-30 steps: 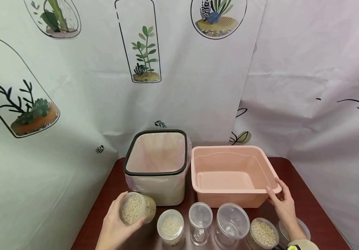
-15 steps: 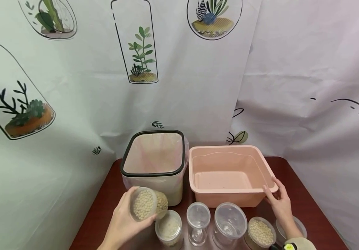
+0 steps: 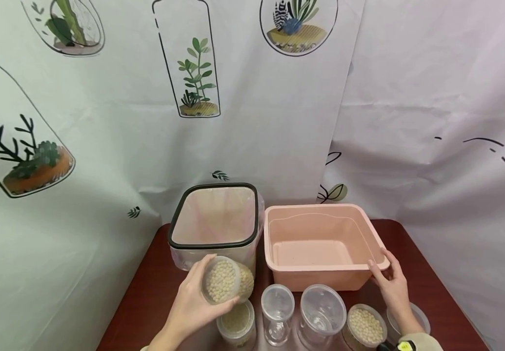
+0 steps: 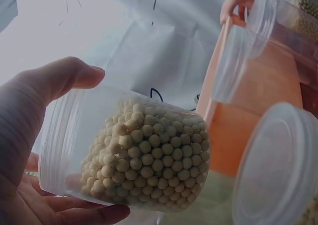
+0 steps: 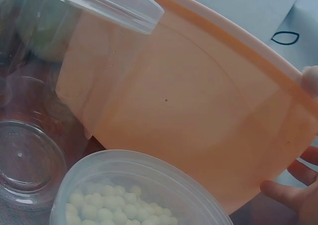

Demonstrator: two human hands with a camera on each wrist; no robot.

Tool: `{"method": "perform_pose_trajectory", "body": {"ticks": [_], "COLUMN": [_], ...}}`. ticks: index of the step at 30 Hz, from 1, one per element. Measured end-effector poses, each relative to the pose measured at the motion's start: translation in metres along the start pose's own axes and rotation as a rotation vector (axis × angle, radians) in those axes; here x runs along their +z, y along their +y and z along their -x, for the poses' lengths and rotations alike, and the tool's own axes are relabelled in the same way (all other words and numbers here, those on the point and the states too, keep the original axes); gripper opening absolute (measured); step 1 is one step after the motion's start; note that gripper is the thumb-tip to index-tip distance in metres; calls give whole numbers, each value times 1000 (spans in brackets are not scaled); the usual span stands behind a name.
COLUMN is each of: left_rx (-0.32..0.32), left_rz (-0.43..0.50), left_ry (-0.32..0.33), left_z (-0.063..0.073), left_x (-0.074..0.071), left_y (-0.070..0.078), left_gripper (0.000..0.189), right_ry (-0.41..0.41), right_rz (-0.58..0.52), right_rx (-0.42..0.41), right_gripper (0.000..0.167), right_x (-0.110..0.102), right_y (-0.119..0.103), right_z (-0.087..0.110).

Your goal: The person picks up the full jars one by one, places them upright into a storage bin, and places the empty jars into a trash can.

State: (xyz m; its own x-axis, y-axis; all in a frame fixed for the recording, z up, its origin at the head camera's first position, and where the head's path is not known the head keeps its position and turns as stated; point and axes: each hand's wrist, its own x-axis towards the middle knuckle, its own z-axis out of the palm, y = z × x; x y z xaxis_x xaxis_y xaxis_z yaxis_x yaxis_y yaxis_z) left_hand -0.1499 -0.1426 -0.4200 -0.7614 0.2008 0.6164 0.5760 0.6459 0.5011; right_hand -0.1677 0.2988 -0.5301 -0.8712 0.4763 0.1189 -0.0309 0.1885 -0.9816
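Observation:
My left hand grips a clear plastic jar by its lidded end, in front of the bin. In the left wrist view the jar lies tipped on its side, part filled with small beige balls. The thumb is on its upper side and fingers support it below. My right hand holds the front right corner of a pink plastic basin. In the right wrist view, fingers show at the edge of the basin. The basin's inside is bare.
A white bin with a black rim and plastic liner stands left of the basin. Along the front are a lidded jar, two empty-looking clear jars, and a jar of balls. Another clear container is partly behind the right wrist.
My left hand has carried the jar of balls to the right, from the bin's front left to above the lidded jar. The right hand stays on the basin's corner; the head view shifts slightly.

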Motion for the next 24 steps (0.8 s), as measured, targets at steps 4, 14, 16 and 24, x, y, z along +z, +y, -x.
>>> {"method": "perform_pose_trajectory", "body": {"ticks": [4,14,16,24], "left_rx": [22,99,115,147], "left_rz": [25,94,103,158], "left_ry": [-16,-66,-70,-118], "left_z": [-7,-31,-36,-56], "left_x": [4,17,19,33], "left_y": [6,24,27,37], "left_gripper": [91,91,91,88], "right_ry": [7,17,18,11], "right_rz": [-4,36,36,25], "right_rx": [-38,-40,-38,-58], "right_gripper": [61,62,62,62], "right_x": [-1,-1,-1,-2], "right_y": [7,18,15,22], "right_z": [-2,-8,-7,-9]}}
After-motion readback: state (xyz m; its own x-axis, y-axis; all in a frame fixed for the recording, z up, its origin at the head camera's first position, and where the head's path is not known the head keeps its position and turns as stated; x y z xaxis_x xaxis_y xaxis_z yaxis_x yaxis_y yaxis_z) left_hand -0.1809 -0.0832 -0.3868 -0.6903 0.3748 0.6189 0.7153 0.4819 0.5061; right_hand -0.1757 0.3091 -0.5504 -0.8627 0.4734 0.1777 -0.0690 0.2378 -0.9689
